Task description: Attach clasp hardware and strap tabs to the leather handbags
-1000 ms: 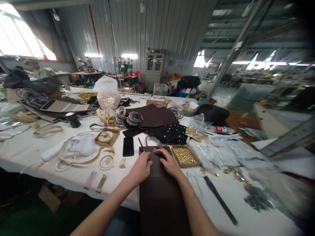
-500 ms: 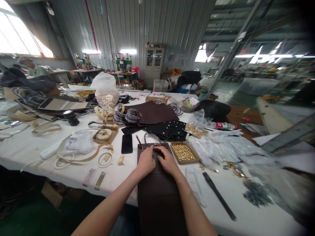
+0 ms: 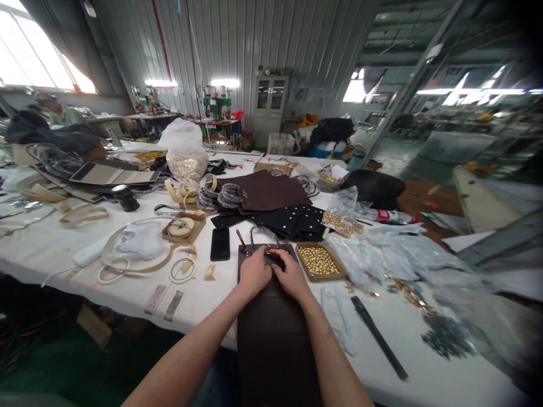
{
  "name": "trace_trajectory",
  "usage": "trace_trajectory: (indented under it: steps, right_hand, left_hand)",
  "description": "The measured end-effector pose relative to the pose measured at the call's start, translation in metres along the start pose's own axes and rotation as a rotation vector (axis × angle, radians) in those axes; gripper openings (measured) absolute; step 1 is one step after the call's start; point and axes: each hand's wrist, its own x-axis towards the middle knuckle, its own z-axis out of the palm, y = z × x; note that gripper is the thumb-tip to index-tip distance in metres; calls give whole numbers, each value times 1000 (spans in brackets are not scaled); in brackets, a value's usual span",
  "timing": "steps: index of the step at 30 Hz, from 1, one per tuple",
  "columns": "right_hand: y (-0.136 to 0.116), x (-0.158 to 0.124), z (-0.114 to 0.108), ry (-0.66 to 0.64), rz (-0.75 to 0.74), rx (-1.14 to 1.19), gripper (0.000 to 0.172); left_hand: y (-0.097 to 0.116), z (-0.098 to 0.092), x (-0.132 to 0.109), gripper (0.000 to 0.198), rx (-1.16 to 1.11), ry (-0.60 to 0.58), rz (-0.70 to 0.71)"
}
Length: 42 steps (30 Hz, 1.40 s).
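A long dark brown leather panel (image 3: 275, 339) lies in front of me on the white-covered table (image 3: 55, 254) and hangs over its near edge. Both my hands rest side by side at its far end. My left hand (image 3: 253, 272) has its fingers curled at a small gold metal fitting (image 3: 267, 250) there. My right hand (image 3: 289, 274) is curled too, fingertips meeting the left hand's at the same fitting. Two thin strap ends (image 3: 246, 237) stick out past the panel. A shallow box of gold studs (image 3: 317, 260) sits just right of my right hand.
A black phone (image 3: 220, 243) lies left of the panel. Cream strap loops (image 3: 139, 265), a brown panel stack (image 3: 267, 192), studded black pieces (image 3: 297, 221), plastic bags (image 3: 382, 254) and a black strip (image 3: 377, 336) crowd the table. A person (image 3: 57, 113) works far left.
My hands have slid forward along the panel and come together at the gold fitting; the left hand, earlier flat on the leather, is now curled.
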Motion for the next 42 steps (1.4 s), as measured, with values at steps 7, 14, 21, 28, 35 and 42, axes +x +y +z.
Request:
trace_trajectory:
  steps: [7, 14, 21, 28, 35, 42]
  right_hand:
    - [3, 0, 2, 18, 9, 13, 49]
    - [8, 1, 5, 28, 34, 18, 46]
    - [0, 2, 6, 45, 29, -45, 50]
    - [5, 12, 12, 10, -22, -106, 60]
    - [8, 21, 17, 27, -38, -149, 65]
    - [-7, 17, 19, 247, 38, -32, 47]
  left_hand:
    - [11, -6, 11, 47, 120, 21, -79]
    - [8, -13, 18, 44, 171, -6, -41]
    - [2, -17, 24, 45, 210, -59, -17]
    - [-1, -15, 19, 58, 147, -62, 14]
    - [-8, -7, 9, 74, 61, -53, 20]
    - [-38, -18, -27, 84, -252, 2, 225]
